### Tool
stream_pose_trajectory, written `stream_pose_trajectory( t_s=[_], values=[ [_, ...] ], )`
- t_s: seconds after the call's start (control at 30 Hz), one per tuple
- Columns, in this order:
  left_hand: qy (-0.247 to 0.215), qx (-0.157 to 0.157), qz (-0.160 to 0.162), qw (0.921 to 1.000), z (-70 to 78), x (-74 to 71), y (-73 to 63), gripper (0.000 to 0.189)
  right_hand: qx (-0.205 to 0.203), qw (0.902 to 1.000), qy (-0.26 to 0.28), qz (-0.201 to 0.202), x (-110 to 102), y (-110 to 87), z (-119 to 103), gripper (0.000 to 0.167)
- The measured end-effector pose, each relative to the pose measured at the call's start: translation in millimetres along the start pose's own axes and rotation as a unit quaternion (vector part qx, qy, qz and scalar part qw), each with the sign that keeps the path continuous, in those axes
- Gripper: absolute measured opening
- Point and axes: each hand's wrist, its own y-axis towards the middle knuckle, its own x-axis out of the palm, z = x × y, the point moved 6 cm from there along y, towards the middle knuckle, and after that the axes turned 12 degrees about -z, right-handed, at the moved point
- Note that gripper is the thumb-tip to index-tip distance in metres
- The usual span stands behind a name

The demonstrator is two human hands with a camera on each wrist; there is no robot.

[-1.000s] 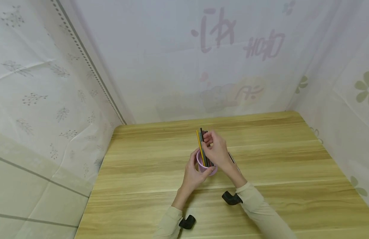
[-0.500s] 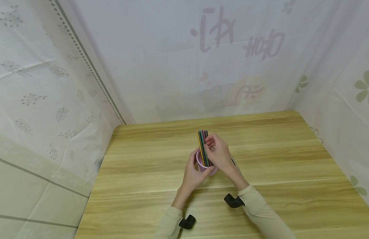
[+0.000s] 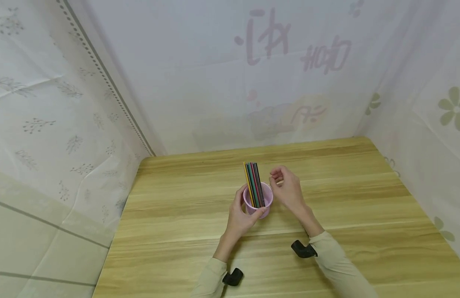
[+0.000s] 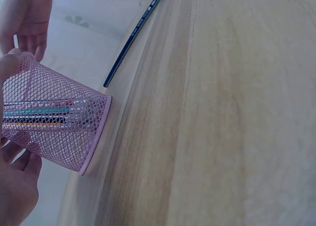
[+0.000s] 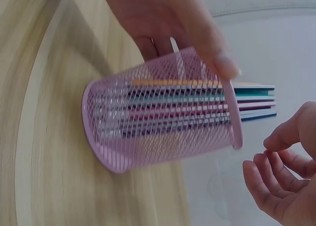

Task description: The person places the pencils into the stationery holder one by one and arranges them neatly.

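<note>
My left hand (image 3: 239, 217) grips a pink mesh pen cup (image 3: 267, 199) round its side, with the thumb at the rim in the right wrist view. Several pencils (image 3: 254, 184), yellow, green, red and dark, stand in the cup and lean together toward its left side. Through the mesh (image 5: 168, 137) their lower ends show near the base. To the right of the cup is my right hand (image 3: 287, 188), apart from it, its fingers loosely bent and holding nothing. A dark pencil (image 4: 133, 38) lies on the table beside the cup; in the head view my right forearm mostly hides it.
The wood-grain table (image 3: 178, 231) reaches back to a white printed curtain (image 3: 200, 82). More patterned cloth (image 3: 47, 124) hangs along the left side. A black wrist camera (image 3: 303, 249) sits at my right cuff, another black camera (image 3: 233, 277) at the left.
My right hand has drawn away from the pencils to the right, leaving them standing in the cup. The left hand keeps its grip on the cup. The view has shifted slightly.
</note>
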Motion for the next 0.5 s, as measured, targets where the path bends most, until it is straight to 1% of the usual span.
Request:
stream_pose_trajectory(
  t_s=[0.23, 0.5],
  values=[
    [-0.006, 0.002, 0.004, 1.0, 0.0, -0.2, 0.4, 0.087, 0.025, 0.9996, -0.012, -0.002, -9.7, -3.0, 17.1, 0.016],
    [-0.005, -0.001, 0.003, 1.0, 1.2, -0.2, 0.6, 0.086, 0.061, 0.9971, -0.044, -0.003, -15.4, -9.8, 42.7, 0.017]
  ],
)
